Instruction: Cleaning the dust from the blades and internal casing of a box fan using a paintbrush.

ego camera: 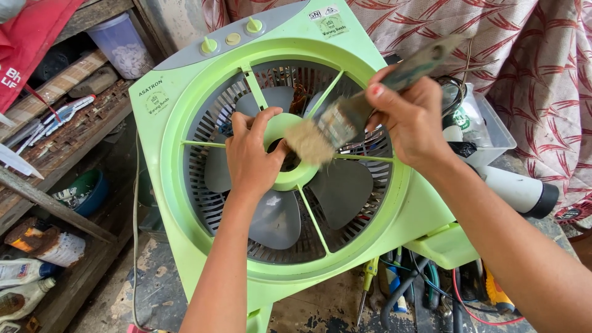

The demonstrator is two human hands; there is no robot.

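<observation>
your right hand (412, 117) has its grip closed around the handle of a worn paintbrush (364, 102), with the bristles pressed against the green centre ring (288, 179) of the fan. your left hand (250, 157) lies on that same ring, its grip loosely curled, fingers hooked over the rim of the hub opening; it has hold of the ring's edge and nothing else. the ring sits in the middle of a light green box fan (185, 117) that is tilted back on the counter (320, 308), its front spokes running out over grey blades (342, 191). three yellow knobs (232, 38) line the fan's top panel. below the fan's lower right corner lie screwdrivers and cables (431, 290). to the right, a white cylinder with a black end (521, 192) rests near a patterned cloth (524, 55).
</observation>
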